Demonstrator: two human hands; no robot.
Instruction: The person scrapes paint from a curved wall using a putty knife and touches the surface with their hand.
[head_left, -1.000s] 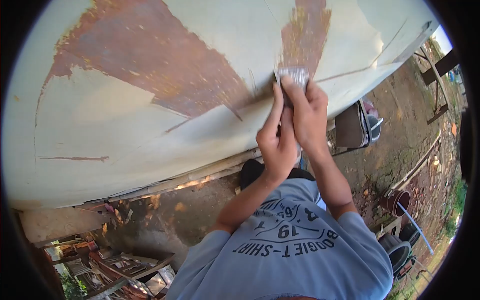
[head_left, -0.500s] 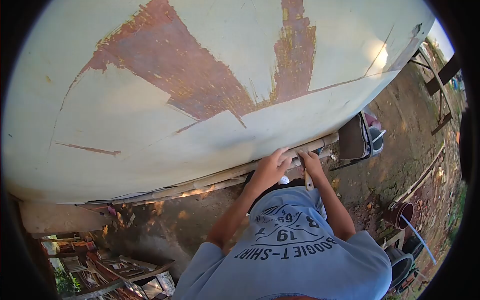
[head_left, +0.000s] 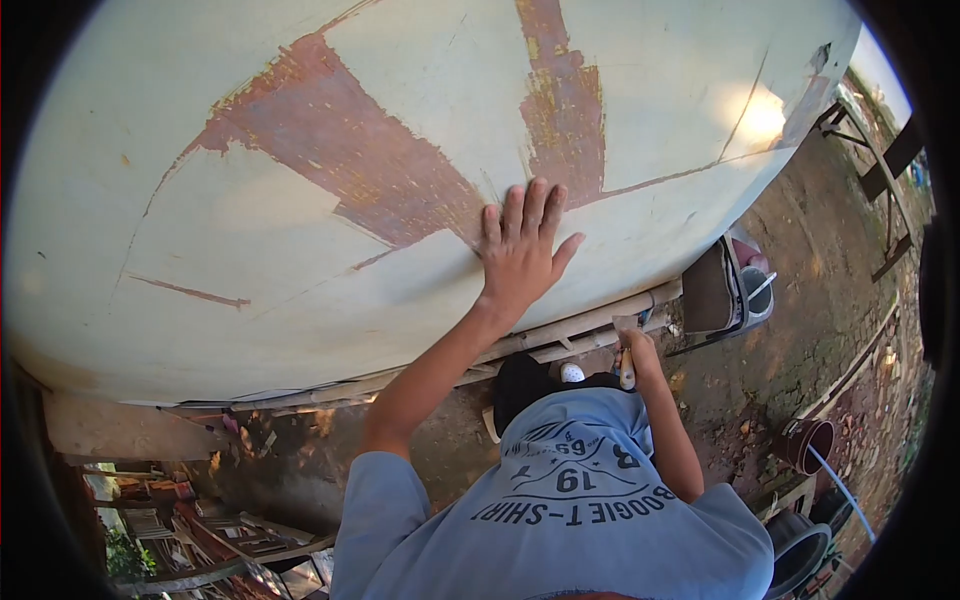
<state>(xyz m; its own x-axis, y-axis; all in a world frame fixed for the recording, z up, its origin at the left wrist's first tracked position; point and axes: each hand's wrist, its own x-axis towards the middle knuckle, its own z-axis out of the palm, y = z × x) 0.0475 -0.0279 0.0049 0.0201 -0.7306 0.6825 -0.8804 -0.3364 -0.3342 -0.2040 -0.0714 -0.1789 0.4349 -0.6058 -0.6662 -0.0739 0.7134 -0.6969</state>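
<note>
My left hand point(head_left: 525, 255) lies with its fingers spread on the pale painted wall point(head_left: 400, 330), at the lower end of the reddish-brown bare patches point(head_left: 350, 140). Low by my right side, my right hand point(head_left: 643, 352) is closed around a scraper point(head_left: 627, 370). Its wooden handle points back toward my body, and the flat blade points to the wall's foot, apart from the painted surface. Part of the handle is hidden by my fingers.
Bamboo poles point(head_left: 590, 322) run along the foot of the wall. To the right stand a dark chair-like object point(head_left: 710, 290), a grey bucket point(head_left: 760, 295) and a brown bucket point(head_left: 805, 447). Stacked wood point(head_left: 220, 540) lies at the lower left.
My left hand has left its place near the right hand and moved up onto the wall, fingers spread. My right hand has shifted slightly down and right with the scraper.
</note>
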